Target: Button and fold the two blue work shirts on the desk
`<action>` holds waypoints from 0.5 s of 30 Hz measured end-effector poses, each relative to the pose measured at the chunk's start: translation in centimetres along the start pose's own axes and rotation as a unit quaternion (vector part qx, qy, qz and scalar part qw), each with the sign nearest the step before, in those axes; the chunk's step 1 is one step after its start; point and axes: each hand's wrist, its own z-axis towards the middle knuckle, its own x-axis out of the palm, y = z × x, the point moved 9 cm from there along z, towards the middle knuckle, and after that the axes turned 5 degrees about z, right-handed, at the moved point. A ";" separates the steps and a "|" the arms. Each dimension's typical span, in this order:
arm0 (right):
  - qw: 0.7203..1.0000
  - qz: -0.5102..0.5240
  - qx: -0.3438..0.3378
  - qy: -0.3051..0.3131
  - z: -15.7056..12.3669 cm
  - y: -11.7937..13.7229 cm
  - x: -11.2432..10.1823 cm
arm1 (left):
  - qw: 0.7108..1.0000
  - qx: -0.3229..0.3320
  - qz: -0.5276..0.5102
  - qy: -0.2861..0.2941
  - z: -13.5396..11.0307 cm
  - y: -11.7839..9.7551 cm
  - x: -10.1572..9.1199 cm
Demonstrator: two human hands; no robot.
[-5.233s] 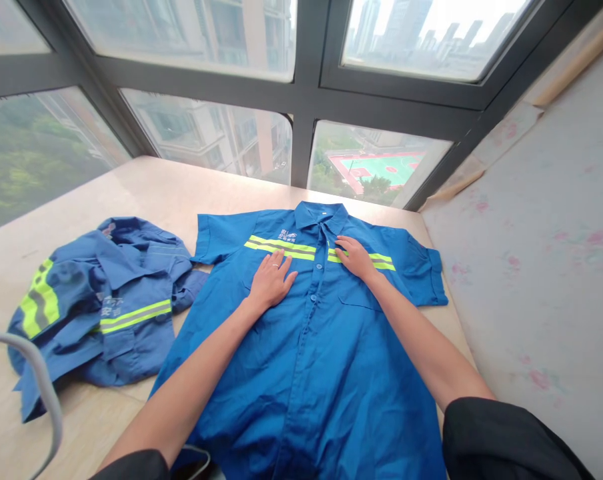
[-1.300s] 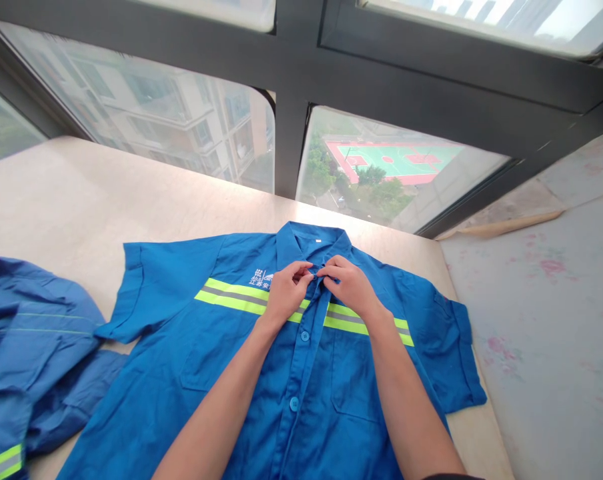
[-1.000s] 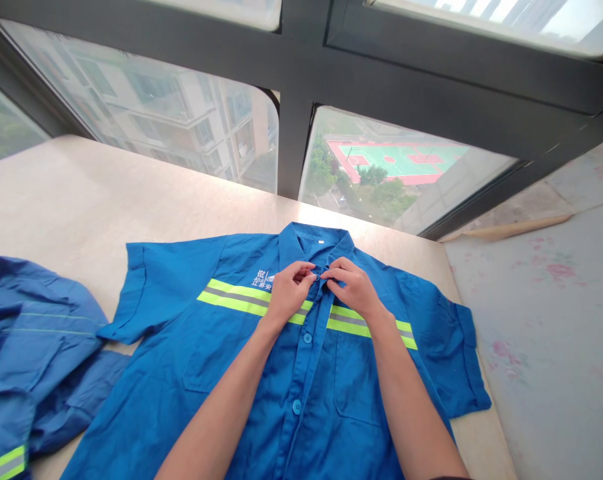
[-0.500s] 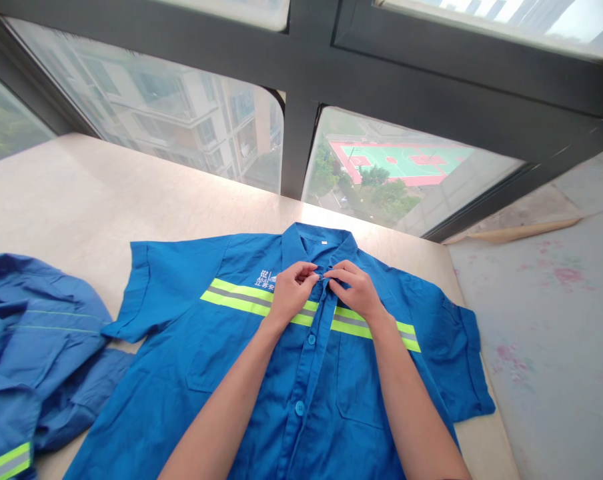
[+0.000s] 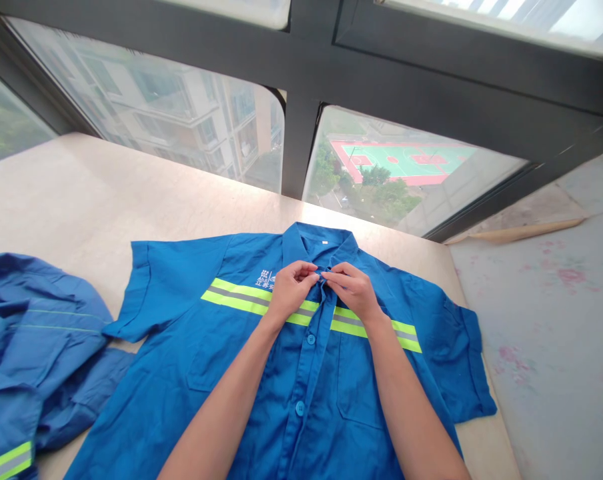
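A blue short-sleeved work shirt lies flat, collar toward the window, with a yellow and grey reflective stripe across its chest. Just below the collar, my left hand pinches the front edge of the shirt. Close beside it, my right hand pinches the facing edge of the same front opening, fingertips nearly touching the left ones. Whatever button sits between the fingers is hidden. Lower on the placket, one button and another button show. White lettering on the chest is partly covered by my left hand.
A second blue garment lies crumpled on the left, touching the shirt's sleeve. Both rest on a pale sill. Behind stands a dark window frame; at right is a flower-patterned wall.
My right hand's fingers have shifted slightly left and closed in at the shirt's front edge. My left hand stays almost where it was; the shirt lies the same.
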 end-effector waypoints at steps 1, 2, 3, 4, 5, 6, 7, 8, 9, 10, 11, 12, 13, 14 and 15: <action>1.000 0.002 0.001 -0.001 0.0 -0.1 0.1 | 1.000 -0.008 -0.006 0.000 0.0 0.2 0.0; 1.000 0.003 0.002 -0.002 -0.1 -0.1 0.1 | 1.000 -0.017 -0.013 0.000 0.0 0.3 0.0; 1.000 0.003 0.002 -0.003 -0.1 -0.2 0.1 | 0.999 -0.026 -0.020 -0.001 0.0 0.5 0.1; 1.000 0.003 0.001 -0.004 -0.2 -0.2 0.1 | 0.999 -0.035 -0.027 -0.002 0.0 0.6 0.1; 1.000 0.002 -0.002 -0.006 -0.2 -0.2 0.1 | 0.998 -0.043 -0.034 -0.003 0.0 0.7 0.1; 1.000 0.002 -0.005 -0.009 -0.2 -0.2 0.1 | 0.998 -0.050 -0.040 -0.003 0.0 0.8 0.1; 1.000 0.001 -0.008 -0.010 -0.2 -0.1 0.1 | 0.998 -0.055 -0.044 -0.003 0.0 0.9 0.2; 1.000 0.000 -0.010 -0.012 -0.2 -0.1 0.2 | 0.997 -0.057 -0.046 -0.003 0.0 0.9 0.2; 1.000 -0.001 -0.012 -0.012 -0.2 0.0 0.2 | 0.997 -0.058 -0.045 -0.002 0.0 0.8 0.2; 1.000 -0.001 -0.011 -0.010 -0.2 -0.1 0.3 | 0.997 -0.058 -0.045 -0.001 0.0 0.8 0.2; 1.000 -0.001 -0.010 -0.007 -0.2 -0.1 0.4 | 0.997 -0.058 -0.044 0.000 0.0 0.8 0.2; 1.000 -0.001 -0.009 -0.004 -0.2 -0.1 0.5 | 0.997 -0.058 -0.043 0.000 0.0 0.8 0.2; 1.000 0.000 -0.009 -0.002 -0.2 -0.1 0.5 | 0.998 -0.058 -0.040 0.000 0.0 0.8 0.2; 1.000 0.002 -0.010 -0.002 -0.2 -0.1 0.6 | 0.998 -0.058 -0.036 -0.002 0.0 0.7 0.2; 1.000 0.002 -0.010 -0.001 -0.2 0.0 0.7 | 0.998 -0.057 -0.031 -0.006 0.0 0.7 0.2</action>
